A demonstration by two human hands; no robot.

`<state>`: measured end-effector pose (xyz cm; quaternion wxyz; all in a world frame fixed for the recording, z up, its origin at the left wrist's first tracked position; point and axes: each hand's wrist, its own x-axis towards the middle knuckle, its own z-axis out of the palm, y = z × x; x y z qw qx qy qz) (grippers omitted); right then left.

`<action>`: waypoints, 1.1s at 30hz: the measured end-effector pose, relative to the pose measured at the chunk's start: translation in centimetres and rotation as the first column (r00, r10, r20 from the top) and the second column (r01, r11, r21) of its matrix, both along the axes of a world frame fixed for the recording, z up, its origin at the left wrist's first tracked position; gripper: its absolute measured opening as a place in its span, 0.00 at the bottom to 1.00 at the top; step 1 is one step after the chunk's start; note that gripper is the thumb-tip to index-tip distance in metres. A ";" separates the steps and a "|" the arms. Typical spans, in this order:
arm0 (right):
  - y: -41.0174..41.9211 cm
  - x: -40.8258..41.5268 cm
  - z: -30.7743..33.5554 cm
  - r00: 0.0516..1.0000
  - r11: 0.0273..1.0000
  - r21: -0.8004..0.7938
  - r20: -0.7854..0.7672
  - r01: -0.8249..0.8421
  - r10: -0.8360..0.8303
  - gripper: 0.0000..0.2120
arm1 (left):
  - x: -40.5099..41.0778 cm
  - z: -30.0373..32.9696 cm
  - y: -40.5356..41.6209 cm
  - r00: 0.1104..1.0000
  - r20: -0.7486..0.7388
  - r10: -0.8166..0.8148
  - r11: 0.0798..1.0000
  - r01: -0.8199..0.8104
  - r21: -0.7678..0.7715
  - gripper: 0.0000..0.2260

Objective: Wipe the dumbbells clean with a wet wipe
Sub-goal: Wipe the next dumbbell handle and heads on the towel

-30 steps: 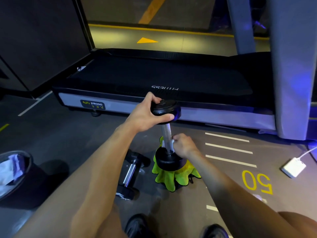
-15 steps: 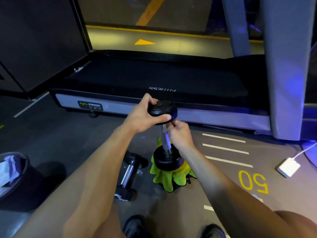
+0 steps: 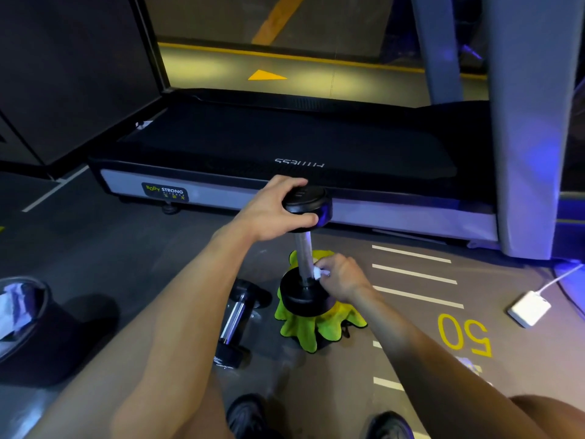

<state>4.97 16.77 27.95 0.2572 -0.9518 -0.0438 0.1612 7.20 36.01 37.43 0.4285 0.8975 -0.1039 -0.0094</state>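
Mid-wipe on the upright dumbbell's handle; the second one waits.

Your left hand (image 3: 269, 213) curls its grip over the top head of the standing dumbbell (image 3: 305, 248) and steadies it on the green cloth (image 3: 316, 331) on the floor, just in front of the treadmill (image 3: 285, 147). Your right hand (image 3: 340, 277) pinches the white wipe (image 3: 319, 273) against the bottom of the chrome handle, right above the lower head. I'd judge the handle is in progress, and whether the heads are done can't be told. The other dumbbell (image 3: 232, 324) lies on the floor just left, untouched by either hand, probably still to wipe.
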 end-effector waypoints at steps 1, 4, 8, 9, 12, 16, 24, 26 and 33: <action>0.2 0.0 -0.2 0.999 1.000 0.029 -0.031 -0.005 0.006 0.14 | 0.0 0.0 0.0 1.000 -0.004 0.001 1.000 -0.001 0.011 0.41; 0.9 -0.2 0.8 0.990 0.935 0.343 -0.128 0.095 -0.054 0.14 | 0.2 -0.5 0.4 0.999 -0.014 0.029 1.000 -0.029 0.002 0.40; 2.7 0.1 3.1 0.974 0.519 0.824 -0.203 0.227 -0.103 0.17 | 0.3 -0.8 1.4 0.999 -0.023 0.041 0.999 -0.041 0.002 0.38; 3.2 0.3 3.2 0.975 0.458 0.861 -0.195 0.222 -0.107 0.18 | 0.2 -0.9 1.6 0.999 -0.025 0.042 0.999 -0.041 0.005 0.38; 3.4 -0.3 1.7 0.984 0.636 0.754 -0.078 0.162 -0.159 0.15 | 0.1 -0.9 1.8 0.998 -0.033 0.045 0.999 -0.045 -0.004 0.40; 2.9 -1.1 1.0 0.989 0.885 0.444 -0.026 0.142 -0.145 0.20 | -0.3 -0.8 1.6 0.998 -0.044 0.038 0.999 -0.038 -0.013 0.37; 3.3 -2.7 0.6 0.982 0.847 0.523 0.086 0.100 -0.169 0.11 | -0.4 -0.7 1.5 0.998 -0.043 0.041 0.999 -0.040 0.011 0.41; 3.0 -3.0 -0.3 0.974 0.873 0.469 0.100 0.133 -0.202 0.11 | -0.4 -0.8 1.6 0.998 -0.040 0.053 0.999 -0.053 -0.002 0.41; 5.5 -2.7 1.6 0.899 0.665 0.736 0.196 0.129 -0.391 0.05 | -0.3 -0.6 1.2 0.994 -0.028 0.103 0.994 -0.102 0.037 0.40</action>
